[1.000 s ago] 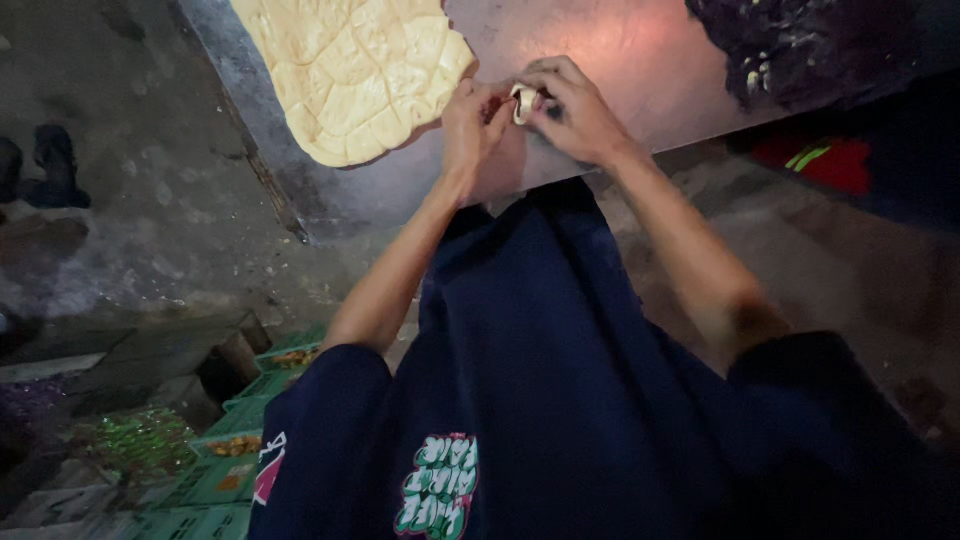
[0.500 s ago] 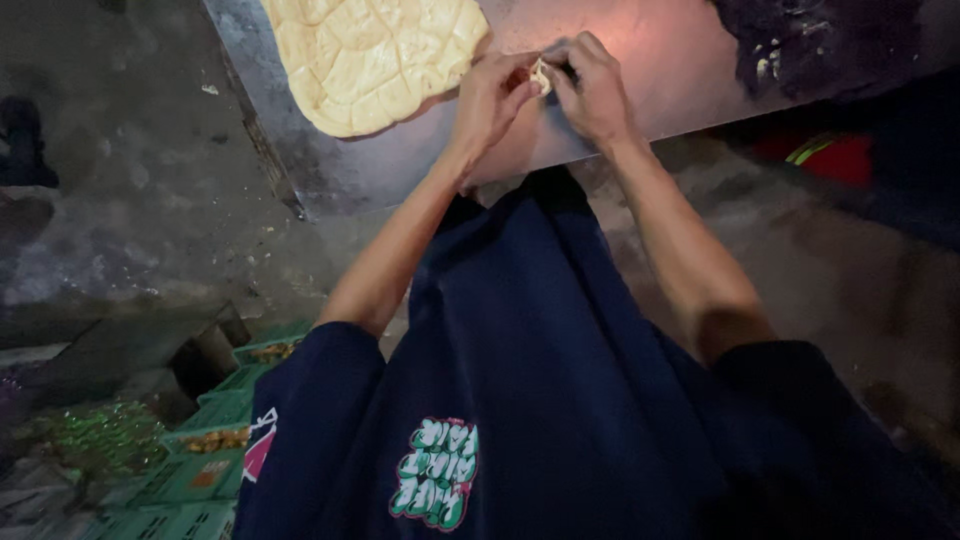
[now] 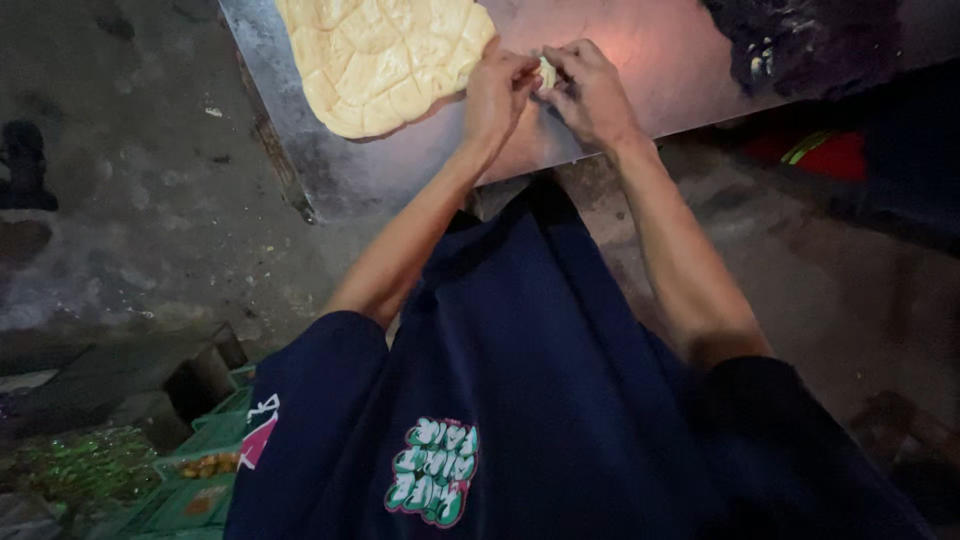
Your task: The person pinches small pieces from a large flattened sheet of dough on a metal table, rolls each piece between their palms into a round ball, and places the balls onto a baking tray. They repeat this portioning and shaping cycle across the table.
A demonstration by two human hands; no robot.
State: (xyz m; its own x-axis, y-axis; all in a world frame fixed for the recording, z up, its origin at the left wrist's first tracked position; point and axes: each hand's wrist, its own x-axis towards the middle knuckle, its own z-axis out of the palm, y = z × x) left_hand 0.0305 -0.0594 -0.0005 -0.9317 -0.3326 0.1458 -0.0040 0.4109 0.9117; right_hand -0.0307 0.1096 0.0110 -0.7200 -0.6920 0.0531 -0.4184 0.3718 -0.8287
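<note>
Your left hand and right hand meet over shiny metal tabletop, fingers of both pinched shut on small pale dough lump held between them. Large slab of scored yellow dough lies just left of your left hand.

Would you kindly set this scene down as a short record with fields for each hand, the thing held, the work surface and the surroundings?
left hand: left hand pinches a small dough piece from its left side
right hand: right hand pinches the same piece from the right
held thing: pale, small, mostly hidden by fingers
work surface: metal table, reflecting warm light
on the table: large flat dough sheet with a quilted pattern, left of the hands; dark mass at far right, unclear
clothing: dark blue shirt
floor: green crates at lower left
</note>
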